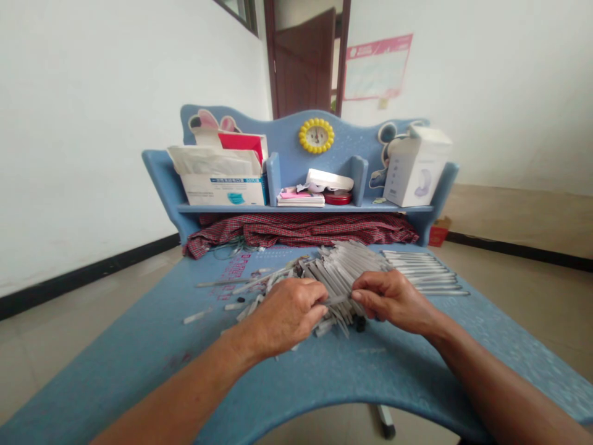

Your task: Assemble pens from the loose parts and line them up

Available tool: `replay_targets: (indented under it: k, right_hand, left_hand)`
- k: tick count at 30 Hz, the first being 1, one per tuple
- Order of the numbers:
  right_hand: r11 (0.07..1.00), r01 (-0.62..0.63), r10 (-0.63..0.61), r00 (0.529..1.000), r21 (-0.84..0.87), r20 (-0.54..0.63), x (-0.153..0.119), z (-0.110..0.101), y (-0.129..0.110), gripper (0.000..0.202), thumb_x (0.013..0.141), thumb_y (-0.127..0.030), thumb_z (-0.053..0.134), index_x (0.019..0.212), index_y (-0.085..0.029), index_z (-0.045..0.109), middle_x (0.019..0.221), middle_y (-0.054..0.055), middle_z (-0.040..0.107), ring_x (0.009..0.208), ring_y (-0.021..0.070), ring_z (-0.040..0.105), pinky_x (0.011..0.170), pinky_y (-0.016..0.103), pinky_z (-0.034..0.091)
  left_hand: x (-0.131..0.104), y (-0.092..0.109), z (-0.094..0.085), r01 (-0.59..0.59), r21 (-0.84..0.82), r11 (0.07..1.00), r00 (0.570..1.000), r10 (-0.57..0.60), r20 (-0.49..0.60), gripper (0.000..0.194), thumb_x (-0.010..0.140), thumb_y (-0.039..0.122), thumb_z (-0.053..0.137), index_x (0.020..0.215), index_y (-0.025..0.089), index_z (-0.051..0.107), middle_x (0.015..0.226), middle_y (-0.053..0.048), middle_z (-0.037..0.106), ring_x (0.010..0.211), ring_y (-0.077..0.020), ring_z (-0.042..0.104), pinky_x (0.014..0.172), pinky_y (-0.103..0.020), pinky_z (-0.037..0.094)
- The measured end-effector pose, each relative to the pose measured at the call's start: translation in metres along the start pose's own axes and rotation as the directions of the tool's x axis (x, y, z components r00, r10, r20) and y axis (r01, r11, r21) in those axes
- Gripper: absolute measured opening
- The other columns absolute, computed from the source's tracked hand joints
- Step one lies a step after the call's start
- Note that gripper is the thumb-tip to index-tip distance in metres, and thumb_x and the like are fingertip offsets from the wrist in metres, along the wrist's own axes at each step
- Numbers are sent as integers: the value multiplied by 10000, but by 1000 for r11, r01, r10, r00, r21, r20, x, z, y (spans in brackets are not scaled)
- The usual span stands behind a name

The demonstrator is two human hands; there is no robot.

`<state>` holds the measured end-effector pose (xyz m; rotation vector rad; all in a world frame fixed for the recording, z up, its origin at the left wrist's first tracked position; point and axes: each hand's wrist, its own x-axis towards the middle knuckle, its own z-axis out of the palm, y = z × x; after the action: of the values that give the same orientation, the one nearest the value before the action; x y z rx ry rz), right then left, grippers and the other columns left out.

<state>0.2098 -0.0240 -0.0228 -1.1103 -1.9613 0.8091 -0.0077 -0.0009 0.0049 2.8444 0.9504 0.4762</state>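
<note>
Greyish tube (340, 300), slim and half see-through, held crosswise in the narrow gap between left hand (294, 312) and right hand (393, 300), over the near part of a heap of similar tubes (352, 262). Thumb and forefinger pinching one end on the left; the same kind of pinch on the right, other fingers curled in. Step in hand, by the look of it: handling of one single piece, with both hands, apart from the rest. Next move probably in need of an even pinch at both ends, with wrists clear of the loose pieces.

Just beneath the right hand, a black cap (360, 323). To the left of the left hand, a short white piece (197, 317); beyond its knuckles, long thin sticks (245, 285) lying crosswise. Beyond the right hand and to its right, a row of sticks (424, 272) laid side by side, far neater than the heap.

Under both forearms, blue table (152, 346), curved inward at the near edge. Farther out, past both hands, crumpled checked cloth (301, 228); above it, a shelf (222, 209) with a mask box (204, 190) beyond the left hand, a red tin (338, 198) roughly midway, and a tall white box (410, 170) beyond the right.
</note>
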Motion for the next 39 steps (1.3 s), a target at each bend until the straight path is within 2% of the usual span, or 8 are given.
replay_targets:
  k: [8, 14, 19, 24, 28, 31, 39]
  right_hand:
    - [999, -34, 35, 999, -22, 17, 0, -1, 1, 412, 902, -406, 447, 584, -151, 505, 486, -24, 490, 407, 50, 405, 378, 164, 290]
    - [988, -80, 79, 997, 135, 11, 1, 0, -1, 278, 816, -422, 579, 774, -147, 564, 496, -44, 499, 414, 62, 409, 377, 170, 301]
    - [987, -77, 76, 997, 140, 15, 1, 2, -2, 242, 821, -381, 575, 743, -153, 554, 498, -43, 508, 414, 57, 405, 376, 168, 293]
    - [976, -101, 97, 995, 194, 30, 1, 2, -2, 315, 822, -456, 564, 750, -150, 543, 484, -39, 527, 383, 53, 401, 363, 167, 300]
    - [958, -135, 129, 991, 253, 40, 1, 2, -4, 354, 812, -493, 566, 722, -152, 535, 463, -36, 539, 352, 56, 417, 348, 170, 309]
    - [944, -148, 139, 989, 297, 50, 0, 2, -5, 335, 826, -465, 561, 708, -153, 535, 467, -29, 560, 349, 56, 429, 349, 168, 312]
    - [912, -135, 132, 991, 387, 36, -1, 5, -5, 316, 835, -388, 560, 620, -164, 506, 461, -15, 579, 342, 71, 450, 333, 177, 327]
  left_hand:
    - [-1, -1, 5, -27, 94, 995, 999, 31, -38, 61, 823, 180, 535, 781, 165, 577, 732, -14, 580, 671, -137, 546, 630, -240, 386]
    - [-2, -2, 5, -16, 130, 991, 997, 25, -67, 58, 822, 184, 535, 780, 171, 573, 740, -13, 583, 679, -137, 549, 632, -239, 390]
    - [-2, -1, 5, -18, 175, 984, 997, 30, -64, 44, 816, 175, 543, 773, 172, 553, 741, -12, 583, 679, -146, 557, 619, -246, 393]
    - [-2, 2, 6, -34, 316, 948, 991, 72, -109, 53, 825, 166, 509, 781, 176, 536, 726, -16, 576, 661, -164, 565, 579, -261, 395]
    - [-4, 5, 6, -80, 447, 891, 969, 174, -173, 132, 850, 147, 445, 751, 182, 524, 683, -10, 558, 594, -153, 549, 514, -263, 365]
    - [-5, 6, 6, -107, 523, 846, 943, 254, -217, 150, 853, 139, 440, 731, 185, 513, 658, -4, 542, 573, -145, 535, 505, -267, 356]
    - [-5, 8, 6, -127, 591, 796, 883, 362, -299, 187, 871, 124, 431, 707, 195, 487, 629, 11, 505, 565, -143, 508, 517, -279, 364]
